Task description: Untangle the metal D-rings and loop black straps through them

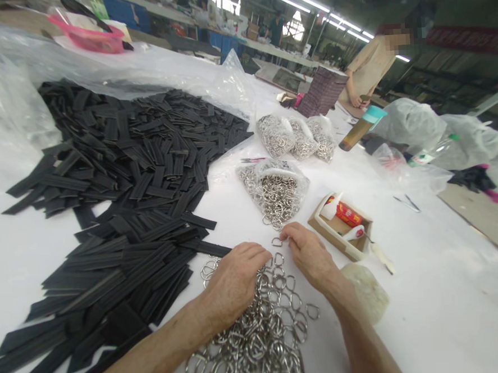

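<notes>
My left hand (240,278) is closed over the upper edge of a loose pile of metal D-rings (262,332). What its fingers pinch is hidden, and the end of a black webbing strip (213,248) runs up to its knuckles. My right hand (310,254) has thumb and forefinger together at the edge of a single D-ring (276,242). Several more rings lie between the two hands. Just beyond my fingers, an open clear bag of D-rings (280,193) spills toward me. On the left spreads a large heap of black webbing strips (146,153).
Right of my hands are a small box (341,243) with a red tube and a yellowish block (367,294). Filled ring bags (276,135) and a bottle (361,129) stand farther back. A pink basket (96,41) is back left. A person (370,66) stands across the table.
</notes>
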Available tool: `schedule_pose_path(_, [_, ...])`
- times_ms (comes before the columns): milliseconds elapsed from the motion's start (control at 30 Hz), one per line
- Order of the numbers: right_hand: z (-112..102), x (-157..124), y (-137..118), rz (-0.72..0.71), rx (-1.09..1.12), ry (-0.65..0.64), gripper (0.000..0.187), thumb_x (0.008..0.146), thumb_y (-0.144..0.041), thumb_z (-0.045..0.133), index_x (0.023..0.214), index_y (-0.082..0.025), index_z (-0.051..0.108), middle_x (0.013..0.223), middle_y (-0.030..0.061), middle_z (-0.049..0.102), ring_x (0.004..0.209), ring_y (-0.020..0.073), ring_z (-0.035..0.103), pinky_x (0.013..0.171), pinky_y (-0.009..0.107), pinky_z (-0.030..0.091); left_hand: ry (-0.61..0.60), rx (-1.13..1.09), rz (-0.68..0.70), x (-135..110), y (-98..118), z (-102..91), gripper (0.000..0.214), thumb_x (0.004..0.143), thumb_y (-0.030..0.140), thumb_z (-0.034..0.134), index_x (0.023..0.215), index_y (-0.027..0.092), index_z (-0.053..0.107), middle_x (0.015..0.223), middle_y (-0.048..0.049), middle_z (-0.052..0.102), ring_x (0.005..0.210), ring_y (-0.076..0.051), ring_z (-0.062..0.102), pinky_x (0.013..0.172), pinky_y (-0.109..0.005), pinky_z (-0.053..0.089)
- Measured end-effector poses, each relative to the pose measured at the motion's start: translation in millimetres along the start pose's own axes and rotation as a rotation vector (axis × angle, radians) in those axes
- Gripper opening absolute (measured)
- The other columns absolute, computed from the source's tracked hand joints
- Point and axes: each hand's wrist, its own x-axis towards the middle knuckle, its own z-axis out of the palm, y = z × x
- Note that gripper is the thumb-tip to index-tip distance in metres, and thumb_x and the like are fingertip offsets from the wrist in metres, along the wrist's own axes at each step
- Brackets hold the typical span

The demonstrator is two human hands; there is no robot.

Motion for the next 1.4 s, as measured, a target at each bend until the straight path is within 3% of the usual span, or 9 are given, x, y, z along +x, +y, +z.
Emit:
schedule_pose_path(167, [-10.6,-11.6,-10.2,-0.082,0.018,-0.229,0.027,0.085,-0.007,0.038,0.090,-0.022,0.060,0.094,0.0012,0.061,0.088,0.0149,0.057,0.081,0.028,0.044,0.023,-0.025,-0.035,-1.8,1.0,1.0,0.052,0.068,-0.006,0.033,0.109,0.015,0.057,0.109,-0.0085,0.064,0.103,-0.019,0.056,0.091,-0.040,0.048])
schedule_pose_path(267, [-19.3,-17.0,-12.6,-0.186,0.137,-0.379,0.029,0.085,-0.006,0.041,0.094,-0.024,0.061,0.101,0.0003,0.061,0.094,0.0140,0.057,0.085,0.027,0.045,0.068,-0.040,-0.086,-2.8,1.9,1.2,0.056,0.070,-0.005,0.033,0.120,0.013,0.050,0.117,-0.0112,0.061,0.109,-0.020,0.055,0.094,-0.040,0.047])
schedule_pose_path(400, [-25.5,-14.3,-12.1,-0.241,0.324,-0.501,0.030,0.082,-0.005,0.043,0.090,-0.024,0.065,0.098,-0.0012,0.066,0.094,0.0144,0.059,0.088,0.029,0.045,0.008,-0.049,-0.035,-1.0,2.1,-0.2,0.056,0.069,-0.005,0.034,0.117,0.016,0.052,0.116,-0.0082,0.062,0.109,-0.019,0.054,0.095,-0.042,0.046])
schedule_pose_path(467, [-25.4,-10.2,-9.9,-0.149,0.340,-0.437,0.027,0.084,-0.009,0.043,0.087,-0.022,0.066,0.089,-0.0010,0.068,0.087,0.0154,0.061,0.085,0.031,0.046,-0.025,-0.015,0.009,0.1,1.4,-0.6,0.054,0.067,-0.005,0.035,0.112,0.016,0.056,0.113,-0.0073,0.063,0.108,-0.020,0.054,0.096,-0.043,0.045])
schedule_pose_path(567, [-17.4,-3.6,-3.5,0.014,0.244,-0.165,0.023,0.086,-0.018,0.043,0.093,-0.021,0.066,0.084,0.0018,0.067,0.079,0.0172,0.060,0.078,0.032,0.047,-0.028,0.032,0.050,0.3,-0.4,0.4,0.052,0.066,-0.007,0.036,0.106,0.015,0.059,0.111,-0.0075,0.064,0.107,-0.020,0.055,0.095,-0.043,0.046])
schedule_pose_path(700, [3.5,2.5,4.3,-0.014,0.082,0.051,0.032,0.086,-0.018,0.039,0.108,-0.020,0.062,0.097,0.0065,0.065,0.088,0.0199,0.059,0.082,0.035,0.044,-0.013,0.056,0.054,-0.9,-3.0,2.2,0.050,0.066,-0.007,0.038,0.104,0.015,0.062,0.111,-0.0068,0.064,0.107,-0.021,0.055,0.095,-0.041,0.046])
schedule_pose_path(967, [4.3,3.8,3.3,0.000,0.070,0.016,0.019,0.083,-0.018,0.043,0.085,-0.021,0.062,0.086,0.0026,0.066,0.081,0.0183,0.059,0.075,0.030,0.043,-0.007,0.052,0.070,-2.1,-4.7,4.6,0.049,0.065,-0.008,0.038,0.102,0.013,0.062,0.111,-0.0076,0.064,0.108,-0.022,0.054,0.095,-0.043,0.046])
schedule_pose_path(1167, [0.0,2.3,8.0,0.020,0.101,0.084,0.022,0.085,-0.018,0.042,0.090,-0.021,0.063,0.087,0.0024,0.067,0.083,0.0183,0.060,0.079,0.031,0.043,0.002,0.047,0.063,-1.7,-3.8,3.4,0.048,0.067,-0.007,0.038,0.101,0.016,0.062,0.109,-0.0061,0.064,0.107,-0.021,0.055,0.094,-0.043,0.047])
schedule_pose_path(1400, [-4.1,-3.3,-6.9,-0.019,-0.020,-0.158,0.027,0.084,-0.005,0.040,0.085,-0.021,0.060,0.092,0.0022,0.061,0.085,0.0156,0.057,0.079,0.029,0.042,0.023,0.058,0.055,-2.4,-2.2,3.5,0.056,0.065,-0.008,0.036,0.113,0.013,0.055,0.117,-0.0095,0.060,0.109,-0.021,0.053,0.095,-0.043,0.046])
